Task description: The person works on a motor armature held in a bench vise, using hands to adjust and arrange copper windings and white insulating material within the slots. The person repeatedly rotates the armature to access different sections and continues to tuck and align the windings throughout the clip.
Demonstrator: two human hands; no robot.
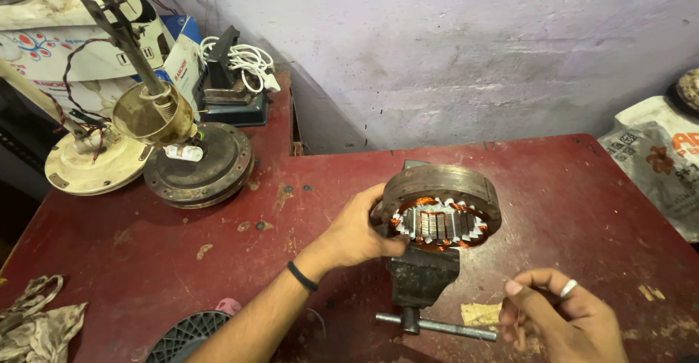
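Note:
A round metal motor stator with copper windings and white slot liners stands on edge in a small dark bench vise on the red table. My left hand grips the stator's left rim; a black band is on that wrist. My right hand, wearing a silver ring, hovers low at the right, near the vise's handle bar, fingers loosely curled with nothing visible in them.
Dismantled fan parts sit at the back left: a dark round housing, a cream cover, a brass-coloured shaft piece. White cable lies behind. A dirty rag and a black grille lie at the front left. A printed sack is at the right.

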